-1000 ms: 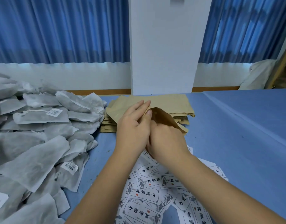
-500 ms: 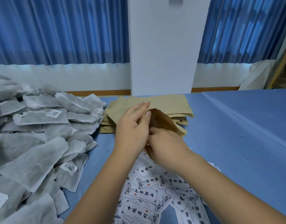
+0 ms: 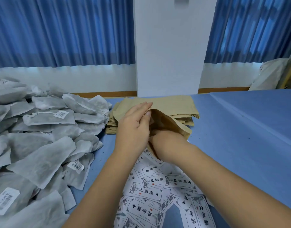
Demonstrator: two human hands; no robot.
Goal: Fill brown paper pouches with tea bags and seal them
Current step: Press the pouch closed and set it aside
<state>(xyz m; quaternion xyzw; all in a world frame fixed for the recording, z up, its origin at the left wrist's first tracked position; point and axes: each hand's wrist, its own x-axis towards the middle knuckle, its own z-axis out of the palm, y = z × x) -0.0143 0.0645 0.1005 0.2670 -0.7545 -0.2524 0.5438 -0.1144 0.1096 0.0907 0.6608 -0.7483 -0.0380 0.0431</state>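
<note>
One brown paper pouch point(image 3: 171, 122) held open over the flat brown pouch stack point(image 3: 182, 106): left hand point(image 3: 133, 127) pinches its top lip, right hand point(image 3: 164, 142) has fingers hidden inside, grip unclear. Left side: grey tea-bag heap point(image 3: 43, 145), uncountable; right side: blue tabletop point(image 3: 240, 145) free

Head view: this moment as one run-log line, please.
left hand: pinches brown pouch mouth | right hand: in pouch mouth, fingers hidden | tea bags: piled left

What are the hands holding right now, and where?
One brown paper pouch. The left hand pinches its upper mouth edge; the right hand has fingers inside the mouth, their grip hidden.
</note>
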